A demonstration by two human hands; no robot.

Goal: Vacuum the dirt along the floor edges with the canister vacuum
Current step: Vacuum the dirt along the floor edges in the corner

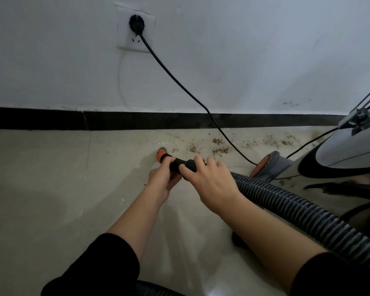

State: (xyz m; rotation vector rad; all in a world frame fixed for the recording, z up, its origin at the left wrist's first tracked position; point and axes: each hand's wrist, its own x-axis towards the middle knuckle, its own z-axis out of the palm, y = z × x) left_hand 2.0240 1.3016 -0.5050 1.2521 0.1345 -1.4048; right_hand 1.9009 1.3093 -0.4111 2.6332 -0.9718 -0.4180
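Now both hands are on the nozzle [176, 164]: left hand [162, 176] curled round it behind the orange collar [160, 155], right hand [209, 180] wrapped over the grip where the hose [308, 214] joins. Its mouth sits just ahead of the left hand. The dirt [218, 146] lies beyond the right hand, by the skirting [137, 120]. Mid-sweep, I'd say. The next move looks like a slide rightward into those crumbs, minding the cord [179, 82].

**A:** Entry one, what you wear on your arms?

**B:** Your left sleeve [94, 268]: black, plain cloth, soft folds at the cuff, which ends partway up your forearm. Your right sleeve [338, 276]: the same black, the same plain cuff.

**A:** Entry two, below the cuffs?

**B:** Your left hand [162, 177] and your right hand [208, 181]: both bare. Both forearms bare from cuff to wrist.
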